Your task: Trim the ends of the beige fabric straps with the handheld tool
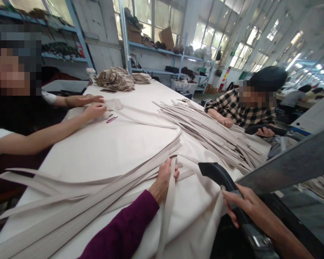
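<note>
We see a smooth, matt white cloth cover [97, 151] with soft folds, and matt grey-beige strips [78, 201] that look like fabric. Our nozzle [218, 172] seems to be dark plastic with a slight sheen, its tube [259, 241] clear and glossy. Our purple sleeve [121, 226] is ribbed knit at the cuff; a checked shirt [232, 104] looks like soft woven cloth.

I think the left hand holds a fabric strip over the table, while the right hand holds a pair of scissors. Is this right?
Not scissors: the head view shows the right hand holding a black tool. The left hand does hold a fabric strip.
</note>
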The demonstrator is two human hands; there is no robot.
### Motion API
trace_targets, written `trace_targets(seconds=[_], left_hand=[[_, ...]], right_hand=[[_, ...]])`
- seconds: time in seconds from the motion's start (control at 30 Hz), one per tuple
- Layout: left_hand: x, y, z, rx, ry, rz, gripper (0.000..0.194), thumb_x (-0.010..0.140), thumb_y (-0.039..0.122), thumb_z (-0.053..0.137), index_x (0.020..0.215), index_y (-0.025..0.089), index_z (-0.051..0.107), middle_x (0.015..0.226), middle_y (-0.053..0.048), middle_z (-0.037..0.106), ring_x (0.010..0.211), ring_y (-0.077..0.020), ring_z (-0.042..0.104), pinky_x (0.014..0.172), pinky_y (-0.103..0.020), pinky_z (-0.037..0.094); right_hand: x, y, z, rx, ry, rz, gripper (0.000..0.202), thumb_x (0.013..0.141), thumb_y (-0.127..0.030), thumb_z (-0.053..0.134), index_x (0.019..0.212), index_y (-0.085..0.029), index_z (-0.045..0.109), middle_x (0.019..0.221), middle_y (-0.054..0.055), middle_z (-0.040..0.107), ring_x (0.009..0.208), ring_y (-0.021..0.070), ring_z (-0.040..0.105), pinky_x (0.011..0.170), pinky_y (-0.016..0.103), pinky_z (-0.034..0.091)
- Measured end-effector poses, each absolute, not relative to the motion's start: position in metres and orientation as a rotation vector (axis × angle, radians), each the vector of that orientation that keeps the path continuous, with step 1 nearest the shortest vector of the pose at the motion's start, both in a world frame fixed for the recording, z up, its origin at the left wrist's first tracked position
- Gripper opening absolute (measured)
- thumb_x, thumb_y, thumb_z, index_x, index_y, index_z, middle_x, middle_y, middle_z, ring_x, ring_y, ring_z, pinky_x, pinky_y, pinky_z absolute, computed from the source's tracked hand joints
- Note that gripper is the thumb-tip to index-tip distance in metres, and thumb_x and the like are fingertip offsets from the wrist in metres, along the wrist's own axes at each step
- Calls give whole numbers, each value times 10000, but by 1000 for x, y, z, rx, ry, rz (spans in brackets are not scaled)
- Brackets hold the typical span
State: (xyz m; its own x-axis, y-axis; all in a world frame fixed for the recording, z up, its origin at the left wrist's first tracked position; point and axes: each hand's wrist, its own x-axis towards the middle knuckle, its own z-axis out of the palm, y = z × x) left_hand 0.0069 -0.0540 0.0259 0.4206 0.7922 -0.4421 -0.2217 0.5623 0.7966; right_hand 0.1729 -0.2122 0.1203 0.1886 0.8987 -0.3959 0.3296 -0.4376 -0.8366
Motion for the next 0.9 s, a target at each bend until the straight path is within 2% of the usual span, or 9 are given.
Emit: trace_targets(seconds=[0.13, 0.27, 0.43, 0.73, 0.8, 0.9], left_hand=[[13, -43, 29, 579, 947, 735, 341, 806, 470, 365, 723, 156, 470, 389, 72, 313, 320, -51, 266, 350, -179, 185], [14, -42, 25, 551, 918, 841, 295, 807, 411, 387, 870, 142, 489, 489, 68, 381, 323, -26, 256, 353, -173, 193], [12, -58, 19, 756, 726, 852, 332, 743, 329, 509, 1033, 169, 493, 597, 65, 432, 339, -3, 285, 354, -161, 197], [24, -103, 11, 873, 637, 701, 277, 702, 278, 528, 931, 125, 551, 593, 51, 467, 296, -6, 301, 303, -175, 195], [25, -105, 10, 890, 609, 687, 315, 701, 273, 524, 971, 116, 563, 586, 49, 474, 294, -6, 298, 303, -175, 195], [25, -102, 10, 915, 584, 652, 521, 692, 255, 531, 1197, 138, 479, 539, 68, 469, 285, -17, 298, 309, -175, 199]], right_hand=[[175, -228, 127, -1877, -1141, 1226, 352, 797, -518, 452, 694, -182, 461, 466, -36, 504, 390, 119, 502, 403, 234, 419], [184, -243, 134, -1936, -1055, 1166, 361, 800, -541, 439, 718, -192, 484, 486, -18, 521, 423, 140, 522, 431, 255, 441], [180, -262, 133, -1948, -1047, 1215, 402, 784, -583, 425, 695, -196, 485, 484, -4, 521, 425, 152, 523, 438, 278, 459], [141, -263, 127, -1850, -989, 1339, 366, 775, -559, 464, 738, -195, 451, 481, -46, 484, 399, 104, 476, 414, 217, 429], [137, -258, 125, -1833, -1000, 1371, 356, 771, -550, 475, 748, -196, 446, 495, -47, 495, 404, 103, 485, 414, 211, 427], [134, -248, 118, -1799, -1029, 1351, 326, 790, -517, 464, 754, -193, 445, 504, -48, 508, 404, 103, 494, 405, 204, 423]])
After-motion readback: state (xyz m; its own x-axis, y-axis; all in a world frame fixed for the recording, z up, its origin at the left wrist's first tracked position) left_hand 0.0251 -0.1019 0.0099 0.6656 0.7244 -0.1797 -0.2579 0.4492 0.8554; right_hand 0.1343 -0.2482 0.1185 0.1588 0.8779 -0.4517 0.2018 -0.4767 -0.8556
